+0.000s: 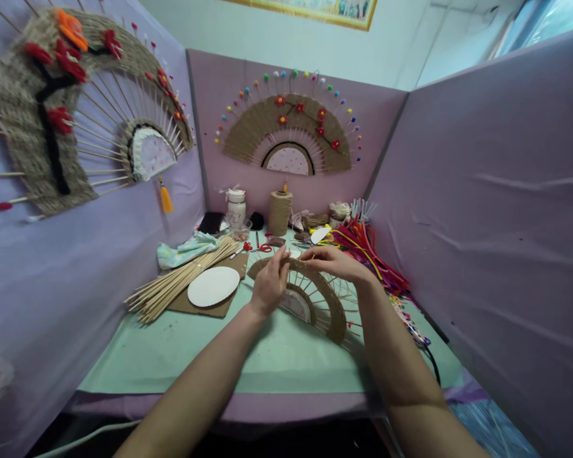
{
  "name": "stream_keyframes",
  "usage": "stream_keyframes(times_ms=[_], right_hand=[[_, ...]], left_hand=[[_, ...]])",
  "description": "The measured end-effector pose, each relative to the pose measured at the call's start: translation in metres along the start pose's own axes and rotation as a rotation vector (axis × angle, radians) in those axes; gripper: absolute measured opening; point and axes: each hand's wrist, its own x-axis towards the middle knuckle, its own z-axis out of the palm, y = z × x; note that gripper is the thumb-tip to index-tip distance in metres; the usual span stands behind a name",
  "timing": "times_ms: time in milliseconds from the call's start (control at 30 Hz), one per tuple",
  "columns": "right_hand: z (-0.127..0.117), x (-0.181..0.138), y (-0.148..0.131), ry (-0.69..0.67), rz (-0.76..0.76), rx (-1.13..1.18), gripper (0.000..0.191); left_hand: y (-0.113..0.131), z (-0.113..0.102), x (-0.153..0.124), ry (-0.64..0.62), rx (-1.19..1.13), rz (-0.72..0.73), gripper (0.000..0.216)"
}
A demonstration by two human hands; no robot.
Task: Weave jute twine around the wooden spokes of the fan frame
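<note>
A half-round fan (334, 305) of thin sticks woven with brown twine stands tilted over the table, its small patterned half-disc (297, 304) at the lower middle. My left hand (270, 284) is closed around the upper rim of this fan, thumb and fingers pinched near a stick end. Just to the right, my right hand (332, 262) reaches over the same rim with its fingertips drawn together at the top edge. Whatever sits between those fingertips is too small to make out. Loose strands trail behind the fan on the right.
Left of the fan, a bundle of wooden sticks (184, 280) and a white oval disc (214, 286) lie on cardboard (226, 308). Behind stand a twine spool (280, 213) and a white bottle (236, 207), with red scissors (265, 248) nearby. Pipe cleaners (363, 245) are heaped right. Purple partitions (472, 191) enclose the table.
</note>
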Motion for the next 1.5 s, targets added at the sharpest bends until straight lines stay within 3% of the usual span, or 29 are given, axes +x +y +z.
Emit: stream_keyframes(times_ms=[133, 367, 700, 1000, 1267, 1500], right_hand=[[-0.003, -0.007, 0.0, -0.051, -0.016, 0.03, 0.04], [-0.015, -0.026, 0.014, -0.09, 0.009, 0.087, 0.052], [-0.006, -0.039, 0.001, 0.321, 0.075, -0.147, 0.04], [-0.003, -0.046, -0.014, 0.348, 0.004, -0.28, 0.024], [0.002, -0.045, -0.023, 0.519, -0.073, -0.73, 0.02], [0.009, -0.043, -0.035, 0.593, -0.216, -0.691, 0.022]], left_hand=[[0.003, -0.002, -0.001, 0.019, 0.074, 0.026, 0.044], [0.008, -0.005, -0.002, -0.052, 0.127, 0.076, 0.043], [0.019, -0.01, 0.001, -0.093, 0.227, 0.063, 0.025], [0.027, -0.011, 0.0, -0.085, 0.385, 0.016, 0.028], [0.032, -0.011, -0.001, -0.09, 0.367, -0.033, 0.024], [0.028, -0.009, -0.001, -0.076, 0.353, 0.015, 0.024]])
